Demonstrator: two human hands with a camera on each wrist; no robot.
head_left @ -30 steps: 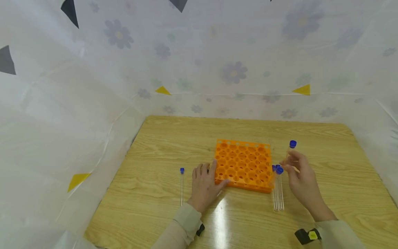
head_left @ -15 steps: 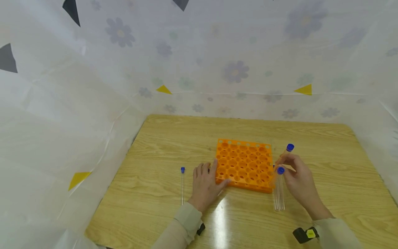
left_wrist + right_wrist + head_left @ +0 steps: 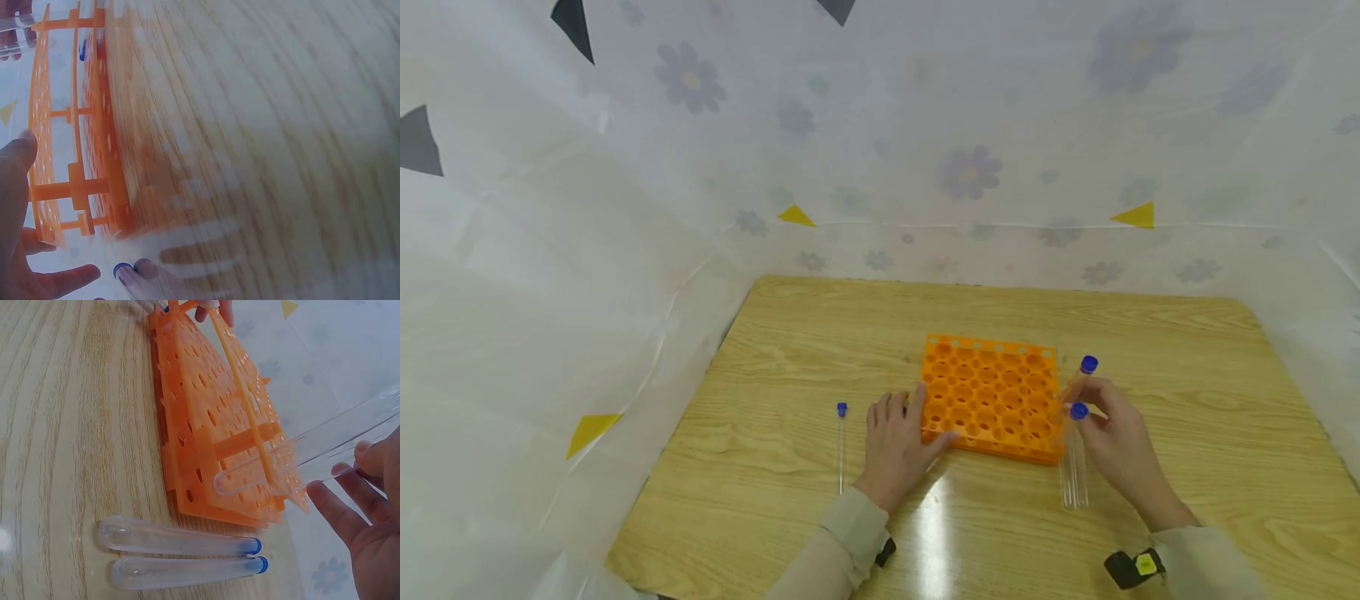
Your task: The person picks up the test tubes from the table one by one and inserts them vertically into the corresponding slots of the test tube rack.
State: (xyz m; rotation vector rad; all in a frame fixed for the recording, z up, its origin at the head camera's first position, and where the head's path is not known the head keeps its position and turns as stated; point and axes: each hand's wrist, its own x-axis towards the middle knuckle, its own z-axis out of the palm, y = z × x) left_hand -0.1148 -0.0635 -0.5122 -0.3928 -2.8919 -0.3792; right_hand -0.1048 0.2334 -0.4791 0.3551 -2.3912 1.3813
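An orange test tube rack [image 3: 988, 392] stands on the table. At its near left corner rests my left hand [image 3: 895, 450], thumb along the front edge and index finger against the left side; in the left wrist view the thumb touches the upper plate. My right hand [image 3: 1123, 446] pinches a clear test tube [image 3: 331, 447] with a blue cap [image 3: 1089, 363]. That tube tilts, its rounded end against the rack's right end; I cannot tell whether it passes through a hole. Below lie two capped test tubes [image 3: 181, 539], partly hidden by the hand in the head view.
Another blue-capped test tube [image 3: 841, 442] lies on the wood-patterned table [image 3: 760, 517], left of my left hand. White sheeting [image 3: 880, 150] with flowers and yellow triangles rises behind the table and on the left side.
My right hand has moved slightly left and lowered the pinched test tube toward the rack's right end, tilting it more. My left hand has stayed at the rack's corner.
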